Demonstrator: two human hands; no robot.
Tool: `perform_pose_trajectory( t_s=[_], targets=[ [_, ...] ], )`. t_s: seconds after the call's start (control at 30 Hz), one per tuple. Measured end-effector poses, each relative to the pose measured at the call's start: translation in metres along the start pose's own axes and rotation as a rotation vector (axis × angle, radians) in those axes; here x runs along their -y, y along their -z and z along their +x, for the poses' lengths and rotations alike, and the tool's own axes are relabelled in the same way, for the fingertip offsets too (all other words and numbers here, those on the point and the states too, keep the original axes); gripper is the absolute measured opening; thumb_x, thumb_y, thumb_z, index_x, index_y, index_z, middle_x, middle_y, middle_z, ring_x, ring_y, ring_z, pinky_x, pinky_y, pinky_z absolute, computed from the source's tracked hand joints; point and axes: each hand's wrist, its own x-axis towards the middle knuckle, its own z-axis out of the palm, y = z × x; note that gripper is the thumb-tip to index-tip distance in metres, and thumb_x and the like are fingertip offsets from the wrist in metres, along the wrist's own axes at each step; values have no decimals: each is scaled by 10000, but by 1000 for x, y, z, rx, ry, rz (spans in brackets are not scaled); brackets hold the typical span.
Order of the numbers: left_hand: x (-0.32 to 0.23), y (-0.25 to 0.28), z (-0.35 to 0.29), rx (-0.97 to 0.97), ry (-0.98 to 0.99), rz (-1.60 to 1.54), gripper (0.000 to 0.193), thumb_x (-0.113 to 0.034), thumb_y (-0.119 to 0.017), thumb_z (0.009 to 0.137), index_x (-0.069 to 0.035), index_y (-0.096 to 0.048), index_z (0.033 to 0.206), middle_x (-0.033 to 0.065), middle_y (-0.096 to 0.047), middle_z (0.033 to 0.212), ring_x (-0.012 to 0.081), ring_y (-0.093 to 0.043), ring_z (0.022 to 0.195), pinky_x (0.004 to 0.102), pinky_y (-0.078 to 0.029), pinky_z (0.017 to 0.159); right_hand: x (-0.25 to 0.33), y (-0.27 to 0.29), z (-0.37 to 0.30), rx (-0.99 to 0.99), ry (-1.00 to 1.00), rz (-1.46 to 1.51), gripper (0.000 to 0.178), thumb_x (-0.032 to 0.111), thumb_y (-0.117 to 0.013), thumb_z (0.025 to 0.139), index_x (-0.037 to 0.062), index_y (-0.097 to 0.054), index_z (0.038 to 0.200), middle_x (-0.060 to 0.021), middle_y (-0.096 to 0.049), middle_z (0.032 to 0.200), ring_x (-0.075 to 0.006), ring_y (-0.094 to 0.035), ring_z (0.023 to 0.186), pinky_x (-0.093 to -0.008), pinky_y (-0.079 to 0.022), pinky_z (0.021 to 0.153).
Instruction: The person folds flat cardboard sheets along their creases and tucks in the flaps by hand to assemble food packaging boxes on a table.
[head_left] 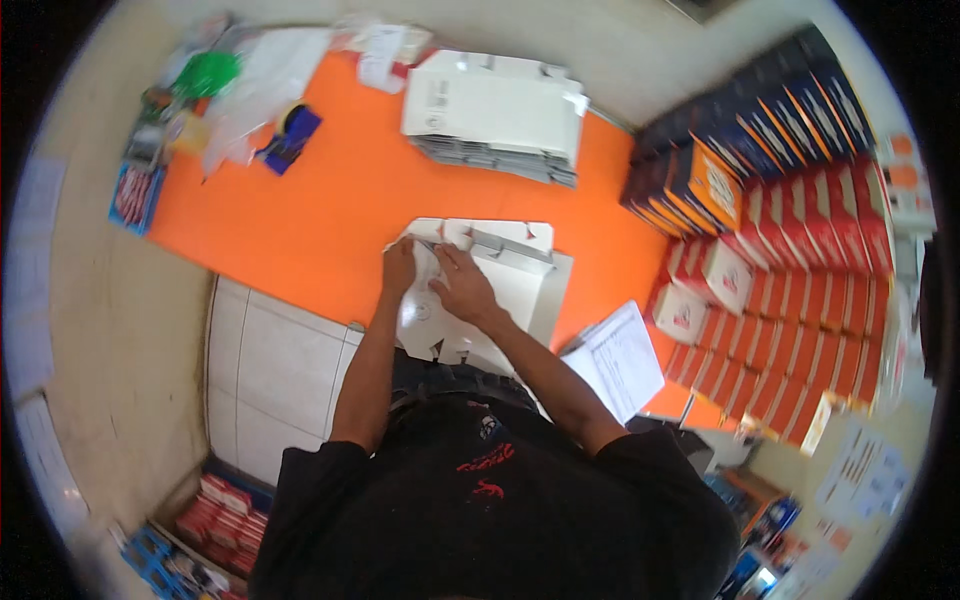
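On the orange table in front of me lies a partly folded white cardboard box [512, 290], some side walls standing and one flap flat toward my body. My left hand [399, 266] is at its far left corner, fingers closed on the edge of the cardboard. Inside the box, close beside it, my right hand [467, 288] presses against the left part of the far wall, fingers stretched and thumb apart. The fingertips of both hands are partly hidden by the cardboard. Beyond the box is a stack of flat white cardboard blanks [495, 110].
A blue tape dispenser [292, 138] and clear plastic bags [262, 90] lie at the far left of the orange table [300, 215]. Printed papers [622, 362] rest right of the box. Stacked red-and-white boxes [790, 235] and navy-and-orange boxes [708, 190] line the right side.
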Motion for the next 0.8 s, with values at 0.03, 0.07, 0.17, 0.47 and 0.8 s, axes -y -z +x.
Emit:
perform_pose_trajectory(
  t_s=[0.03,0.07,0.17,0.47,0.8],
  targets=[
    [-8,4,-2,29,-20,8,433,-321,-382,976,37,-620,921,265,-624,827,385,-618,772,443,-461,696,-6,25,-1,-18,24,29,486,218,-656,795,20,-522,1218,-187,-487,1239,-318,-428,1216,-478,-302,1054],
    [-16,6,-6,-17,-96,-30,446,-333,-376,983,40,-617,931,249,-625,815,349,-613,766,419,-459,698,-21,47,-3,-40,49,54,522,251,-670,800,50,-508,1254,-187,-463,1271,-304,-397,1256,-477,-279,1073],
    [-41,22,-11,15,-144,-87,468,-353,-370,995,45,-609,936,205,-620,786,277,-588,745,379,-453,700,-64,136,-23,1,-277,-355,847,439,-758,684,119,-402,1383,-160,-371,1393,-379,-290,1301,-522,-251,1058],
    [-45,23,20,136,-107,-63,473,-359,-391,997,42,-612,877,75,-588,721,155,-500,676,324,-438,672,-131,149,-40,453,-381,-330,430,165,-728,711,82,-565,1101,-128,-570,1099,-311,-527,1088,-482,-459,850],
    [2,18,29,115,70,-106,506,-379,-404,988,72,-631,963,116,-650,814,184,-574,737,331,-464,707,-123,57,-111,-53,-186,-455,228,79,-524,770,37,-570,989,-117,-516,1025,-274,-509,997,-411,-456,815]
  ],
)
